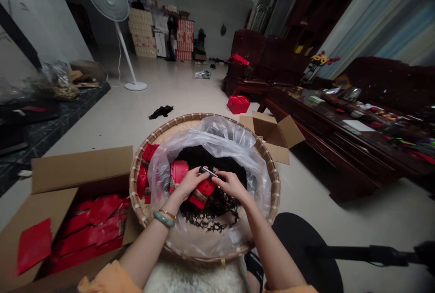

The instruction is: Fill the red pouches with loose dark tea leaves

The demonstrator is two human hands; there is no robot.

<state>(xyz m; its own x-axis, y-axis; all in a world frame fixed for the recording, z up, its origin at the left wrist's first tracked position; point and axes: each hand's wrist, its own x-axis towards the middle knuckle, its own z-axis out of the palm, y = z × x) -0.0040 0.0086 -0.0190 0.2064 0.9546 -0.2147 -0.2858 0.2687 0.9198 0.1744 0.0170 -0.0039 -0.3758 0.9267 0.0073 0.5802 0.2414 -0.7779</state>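
Over a round woven basket [276, 184], my left hand [192, 181] and my right hand [233, 185] are closed on a slim black-and-white object [208, 172], one at each end. Its exact kind does not show. Lining the basket is a clear plastic bag [260, 170] with dark, dried, shredded strips [217, 216] in it. Red printed packets [178, 170] lie on the strips at the left, and another red packet [204, 192] sits just under my hands. More red packets [149, 151] are tucked between bag and basket rim.
On the left stands an open cardboard box [81, 166] full of red packets [91, 220]. A second open box [288, 132] is beyond the basket at right, by a low wooden table [316, 139]. A black round stand base [306, 252] is at my right; a white fan [136, 86] stands further off.
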